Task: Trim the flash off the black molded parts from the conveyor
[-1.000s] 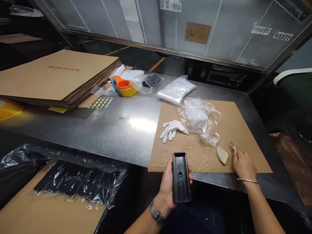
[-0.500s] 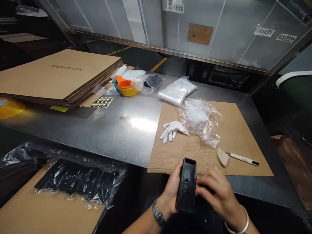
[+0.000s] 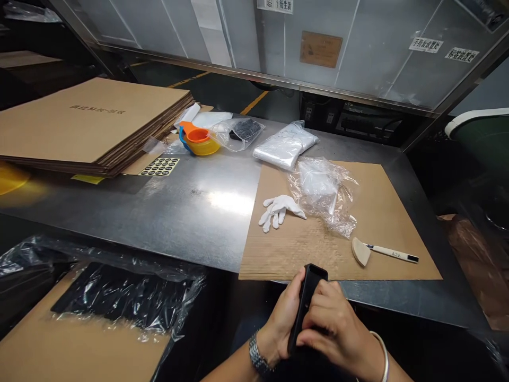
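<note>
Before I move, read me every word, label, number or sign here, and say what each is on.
"A26": tool.
"手指套放置处", third character blurred: middle label.
"标签放置处", third character blurred: right label.
"衍生款", marks beside it unclear: left label.
"科技-", rest blurred: cardboard stack.
Too small or blurred: plate, sticker sheet, marks on the flat bag.
Case: no text shows.

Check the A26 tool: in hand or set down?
Set down. The A26 tool lies on the cardboard sheet next to the tan wedge; the left hand and right hand are both at the black tray.
</note>
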